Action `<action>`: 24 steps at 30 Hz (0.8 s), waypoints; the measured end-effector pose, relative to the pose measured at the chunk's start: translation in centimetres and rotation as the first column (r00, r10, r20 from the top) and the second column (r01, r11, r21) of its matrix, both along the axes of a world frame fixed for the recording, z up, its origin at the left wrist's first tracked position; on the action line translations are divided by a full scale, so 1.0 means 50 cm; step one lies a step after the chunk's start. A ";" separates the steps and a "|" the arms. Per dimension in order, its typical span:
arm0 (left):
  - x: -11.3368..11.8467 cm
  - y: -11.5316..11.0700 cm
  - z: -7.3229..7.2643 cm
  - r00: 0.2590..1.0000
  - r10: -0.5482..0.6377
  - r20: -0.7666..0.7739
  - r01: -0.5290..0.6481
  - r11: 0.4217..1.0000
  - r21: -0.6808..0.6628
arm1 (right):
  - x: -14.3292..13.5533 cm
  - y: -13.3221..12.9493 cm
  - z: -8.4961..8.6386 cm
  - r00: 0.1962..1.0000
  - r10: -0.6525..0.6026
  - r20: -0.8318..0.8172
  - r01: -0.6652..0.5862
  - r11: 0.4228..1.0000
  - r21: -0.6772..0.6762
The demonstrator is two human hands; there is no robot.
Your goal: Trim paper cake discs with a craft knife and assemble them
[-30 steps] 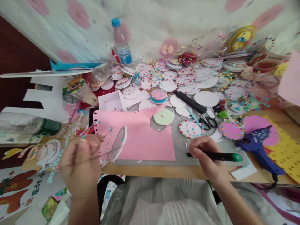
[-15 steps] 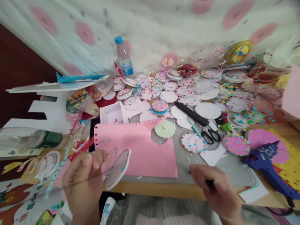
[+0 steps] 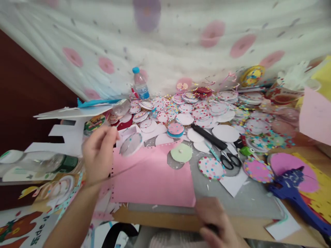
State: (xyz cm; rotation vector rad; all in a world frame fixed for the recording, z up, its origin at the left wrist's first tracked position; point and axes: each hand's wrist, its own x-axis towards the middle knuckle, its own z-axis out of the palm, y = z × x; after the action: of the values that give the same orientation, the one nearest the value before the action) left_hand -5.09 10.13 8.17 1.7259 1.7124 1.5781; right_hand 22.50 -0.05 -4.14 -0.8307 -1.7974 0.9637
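Observation:
My left hand (image 3: 99, 151) is raised over the left end of the pink paper sheet (image 3: 152, 182), thumb and fingers pinched together. Just right of its fingertips hangs a white paper disc (image 3: 131, 144) with blue dots, overlapping the small white box (image 3: 128, 131). The link between fingers and disc is too fine to make out. A thin thread (image 3: 121, 171) runs across the pink sheet towards my left wrist. Low at the table's front edge, my right hand (image 3: 216, 220) is curled and blurred; something dark shows inside its fingers, too smeared to name.
Decorated paper discs (image 3: 204, 113) pile up along the back. A pale green disc (image 3: 181, 152) lies on the pink sheet. To the right are a black-handled cutter (image 3: 209, 137), scissors (image 3: 230, 161) and a blue glue gun (image 3: 297, 193). A water bottle (image 3: 141, 84) stands behind.
My left hand has moved up and away from me, and the dotted disc has gone with it towards the white box. My right hand has dropped and shifted left. The camera view has tilted upward.

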 end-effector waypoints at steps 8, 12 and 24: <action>-0.041 0.219 0.050 0.905 -0.008 -0.425 -0.014 0.999 -0.049 | 0.123 0.088 0.055 0.947 -0.145 -0.287 0.060 0.957 -0.285; -0.094 0.310 0.067 0.873 0.045 -0.485 -0.115 0.987 -0.116 | 0.212 0.166 0.140 0.987 -0.139 -0.081 0.118 0.967 -0.226; -0.042 0.344 0.012 0.809 -0.361 -0.464 0.217 0.917 -0.334 | 0.255 0.427 0.067 0.406 -0.206 0.891 -0.246 0.914 0.323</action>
State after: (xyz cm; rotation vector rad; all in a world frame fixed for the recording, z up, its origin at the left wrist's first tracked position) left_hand -7.18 27.32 8.75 2.2672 1.6562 0.7406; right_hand 35.27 21.30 -0.77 -1.1768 -2.8351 -0.0351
